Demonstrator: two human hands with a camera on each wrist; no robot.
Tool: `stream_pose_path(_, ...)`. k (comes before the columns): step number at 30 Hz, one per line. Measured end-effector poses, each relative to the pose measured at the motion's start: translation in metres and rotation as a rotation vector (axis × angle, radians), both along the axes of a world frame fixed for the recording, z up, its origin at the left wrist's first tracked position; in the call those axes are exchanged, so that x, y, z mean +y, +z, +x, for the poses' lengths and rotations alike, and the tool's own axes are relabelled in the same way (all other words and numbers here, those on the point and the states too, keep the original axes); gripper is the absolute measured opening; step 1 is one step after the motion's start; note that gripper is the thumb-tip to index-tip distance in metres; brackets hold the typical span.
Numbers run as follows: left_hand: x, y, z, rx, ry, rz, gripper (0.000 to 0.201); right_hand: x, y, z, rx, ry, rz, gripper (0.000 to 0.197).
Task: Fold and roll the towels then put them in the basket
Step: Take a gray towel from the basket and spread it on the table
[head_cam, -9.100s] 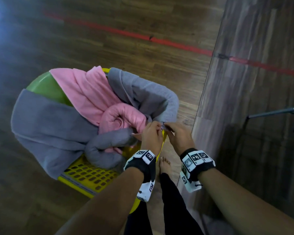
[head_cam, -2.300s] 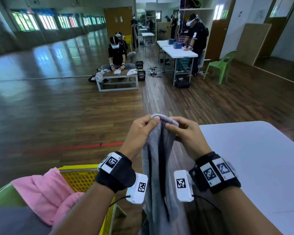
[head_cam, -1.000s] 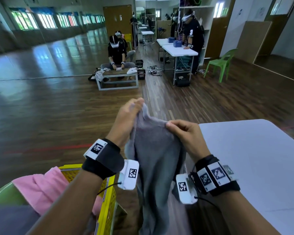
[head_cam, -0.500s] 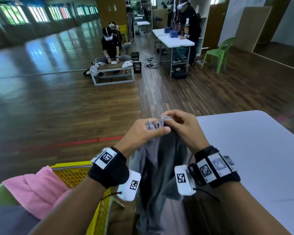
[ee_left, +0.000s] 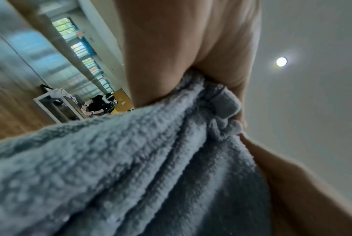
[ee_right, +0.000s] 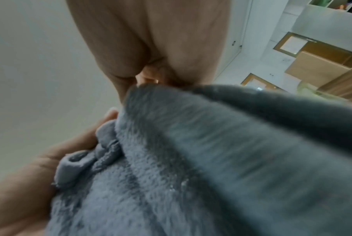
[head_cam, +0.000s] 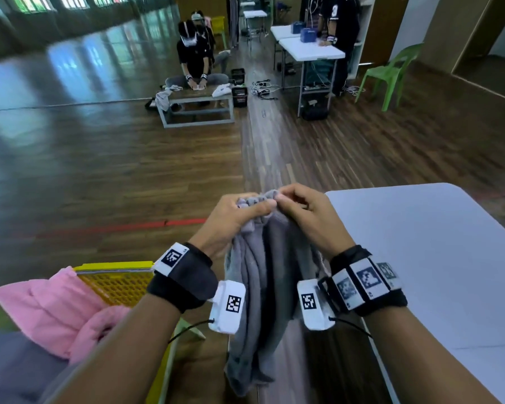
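A grey towel hangs bunched in long folds in front of me, off the floor. My left hand grips its gathered top edge, and my right hand pinches the same edge beside it, the two hands touching. Both wrist views show the grey towel close up, with the hemmed edge pressed between thumb and fingers. The yellow basket stands at the lower left with a pink towel and another grey towel draped over it.
A white table fills the right side, its edge next to my right wrist. Wooden floor with a red tape line lies ahead. Other people work at a low table and a white table farther off, beside a green chair.
Since one second ago my hands came together, bunching the spread top edge of the grey towel into a gathered clump. The view has tilted slightly downward.
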State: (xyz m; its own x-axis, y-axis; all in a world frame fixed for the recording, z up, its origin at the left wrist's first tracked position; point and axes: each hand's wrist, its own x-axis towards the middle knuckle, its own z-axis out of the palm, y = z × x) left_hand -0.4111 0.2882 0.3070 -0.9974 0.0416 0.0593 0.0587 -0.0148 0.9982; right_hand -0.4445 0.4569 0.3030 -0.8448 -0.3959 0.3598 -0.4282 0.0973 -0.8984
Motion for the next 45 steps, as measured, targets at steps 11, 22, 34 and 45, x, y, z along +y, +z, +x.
stream_pose_path(11, -0.080, 0.027, -0.053, 0.037, 0.116, 0.133, 0.016, 0.034, -0.081, -0.012, -0.270, -0.102, 0.187, 0.037)
stream_pose_path(22, -0.023, -0.030, -0.257, -0.025, 0.042, -0.268, 0.018, 0.010, -0.021, -0.263, -0.174, -0.191, 0.144, 0.018)
stream_pose_path(34, 0.069, 0.099, -0.624, 0.164, 0.148, -0.272, 0.015, 0.126, 0.113, -0.627, -0.011, -0.439, 0.192, 0.017)
stream_pose_path(45, 0.173, 0.093, -0.708, 0.244, -0.003, -0.218, 0.033, 0.286, 0.121, -0.694, 0.063, -0.743, 0.191, 0.021)
